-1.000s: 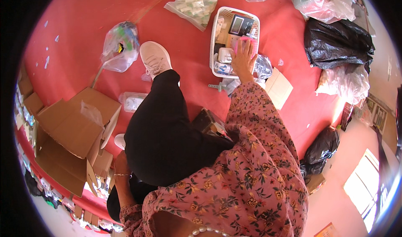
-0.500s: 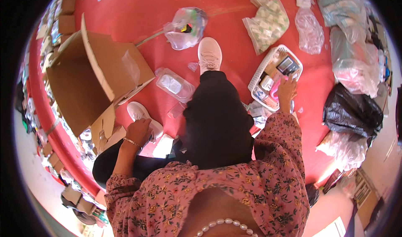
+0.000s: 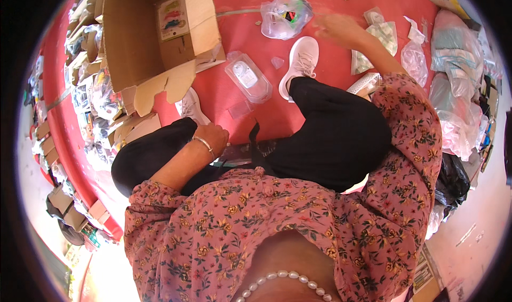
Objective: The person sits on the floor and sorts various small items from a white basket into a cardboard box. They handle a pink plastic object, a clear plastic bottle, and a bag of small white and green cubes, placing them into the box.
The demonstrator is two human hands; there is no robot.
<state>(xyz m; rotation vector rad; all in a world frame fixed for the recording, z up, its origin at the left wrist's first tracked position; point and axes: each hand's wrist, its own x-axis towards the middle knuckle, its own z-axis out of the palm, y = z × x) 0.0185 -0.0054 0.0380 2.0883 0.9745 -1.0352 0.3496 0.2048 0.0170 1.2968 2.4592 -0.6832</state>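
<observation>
- Currently mid-reach: right hand (image 3: pixel 336 27) blurred above the clear bag (image 3: pixel 284 15); finger state we cannot tell
- left hand (image 3: pixel 213 138) rests curled on our knee; holds nothing visible
- next, we judge: settle on the bag, then pinch

A clear plastic bag (image 3: pixel 285 15) with colourful contents lies crumpled on the red floor (image 3: pixel 250 115), far centre. A flat clear blister pack (image 3: pixel 248 78) lies nearer, left of it.
</observation>
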